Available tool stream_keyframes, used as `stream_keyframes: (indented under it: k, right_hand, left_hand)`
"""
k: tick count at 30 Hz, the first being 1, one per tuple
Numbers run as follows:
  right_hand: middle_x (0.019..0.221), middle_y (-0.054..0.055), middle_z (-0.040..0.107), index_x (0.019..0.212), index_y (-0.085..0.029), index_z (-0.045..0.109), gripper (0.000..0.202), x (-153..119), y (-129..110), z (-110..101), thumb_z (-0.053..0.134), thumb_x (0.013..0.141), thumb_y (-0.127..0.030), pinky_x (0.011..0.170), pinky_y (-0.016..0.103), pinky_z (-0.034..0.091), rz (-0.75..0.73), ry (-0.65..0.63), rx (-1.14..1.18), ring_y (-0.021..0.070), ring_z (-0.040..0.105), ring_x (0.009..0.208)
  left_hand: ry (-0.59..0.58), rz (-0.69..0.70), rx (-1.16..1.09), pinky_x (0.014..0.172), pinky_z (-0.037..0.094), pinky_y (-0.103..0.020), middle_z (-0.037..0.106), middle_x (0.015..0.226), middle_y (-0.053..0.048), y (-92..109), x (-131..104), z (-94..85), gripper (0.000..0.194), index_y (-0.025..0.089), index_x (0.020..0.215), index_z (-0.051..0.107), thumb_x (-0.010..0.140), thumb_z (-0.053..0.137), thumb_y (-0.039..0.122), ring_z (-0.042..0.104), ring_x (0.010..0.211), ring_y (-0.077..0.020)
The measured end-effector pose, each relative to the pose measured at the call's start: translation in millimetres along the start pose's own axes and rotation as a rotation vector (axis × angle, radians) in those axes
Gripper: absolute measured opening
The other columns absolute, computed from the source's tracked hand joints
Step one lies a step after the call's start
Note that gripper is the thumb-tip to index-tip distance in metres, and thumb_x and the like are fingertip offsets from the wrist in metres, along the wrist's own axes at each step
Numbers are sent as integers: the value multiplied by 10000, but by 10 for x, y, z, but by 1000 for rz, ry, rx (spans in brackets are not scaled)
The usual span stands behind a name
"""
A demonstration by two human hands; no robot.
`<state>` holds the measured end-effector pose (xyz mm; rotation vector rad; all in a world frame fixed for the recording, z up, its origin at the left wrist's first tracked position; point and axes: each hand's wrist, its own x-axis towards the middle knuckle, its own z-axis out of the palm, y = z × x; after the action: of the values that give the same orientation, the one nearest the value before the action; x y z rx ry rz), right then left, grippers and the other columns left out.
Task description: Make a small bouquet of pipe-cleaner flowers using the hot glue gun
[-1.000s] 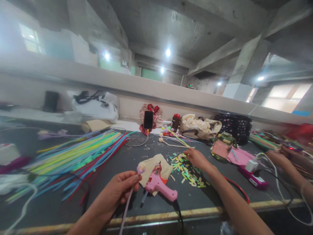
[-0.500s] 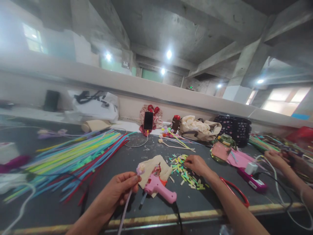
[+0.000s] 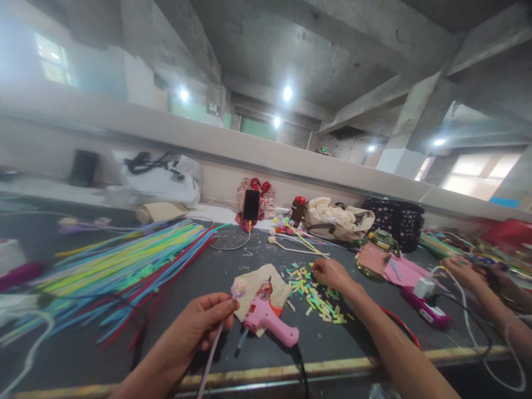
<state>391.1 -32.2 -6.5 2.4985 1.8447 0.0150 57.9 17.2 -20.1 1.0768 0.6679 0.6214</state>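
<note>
Between the thumb and fingers of my left hand [image 3: 214, 317] is a thin lilac stem topped by a small lilac and cream flower [image 3: 238, 288]. My right hand [image 3: 330, 272] rests at the upper edge of a scatter of short yellow, green and cream pieces [image 3: 322, 303]; its fingertips are closed together, and what they hold, if anything, is too small to make out. A pink glue gun [image 3: 272, 321] lies between my hands, its nozzle over a beige cloth [image 3: 249, 272].
Long coloured strips [image 3: 124, 271] spread over the left. A phone [image 3: 251, 205] stands at the back. On the right are a green-lidded jar [image 3: 372, 255], a purple power strip [image 3: 428, 311], cables, red-handled scissors [image 3: 401, 327] partly under my forearm, and another person's hands [image 3: 461, 272].
My right hand has shifted slightly up and left at the edge of the pieces, and its forearm covers more of the red handles. My left hand keeps its hold on the flower stem.
</note>
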Motion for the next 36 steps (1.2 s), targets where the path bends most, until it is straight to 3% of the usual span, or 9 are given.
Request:
stream_keyframes:
  k: [8, 15, 21, 29, 36]
  right_hand:
    - [1059, 55, 545, 1023, -167, 533, 214, -37, 85, -171, 478, 840, -263, 751, 362, 457, 7, 47, 59, 175, 548, 894]
    - [1073, 57, 537, 1033, -172, 528, 219, 33, -67, -61, 480, 839, -262, 754, 363, 456, -13, 8, 237, 176, 545, 901]
    - [1045, 59, 546, 1050, -147, 512, 246, 109, 41, -20, 481, 838, -267, 713, 356, 474, 50, -12, 578, 171, 561, 854]
    - [862, 27, 583, 976, -126, 532, 203, -75, 145, -65, 476, 841, -266, 578, 270, 478, 30, -11, 1124, 115, 569, 675]
    - [688, -11, 578, 865, -138, 618, 238, -246, -35, -158, 642, 643, -222, 491, 177, 380, -20, 24, 1402, 55, 499, 525]
  left_hand:
    - [-13, 3, 12, 286, 178, -94, 505, 431, 45, -42, 16, -33, 285, 133, 553, 536, 611, 657, 385, 253, 294, 14]
    - [-24, 14, 24, 290, 181, -88, 514, 443, 41, -19, 19, -21, 281, 133, 548, 533, 628, 649, 377, 267, 302, 14]
    - [-16, 8, 28, 290, 181, -90, 511, 435, 39, -29, 10, -21, 274, 132, 543, 536, 633, 645, 368, 263, 301, 14]
    - [6, 5, 15, 286, 167, -91, 509, 426, 40, -31, 18, -11, 289, 129, 545, 534, 603, 662, 382, 257, 291, 18]
    - [7, -5, -11, 290, 173, -86, 500, 422, 46, 0, -14, 20, 276, 128, 538, 535, 596, 674, 360, 262, 299, 16]
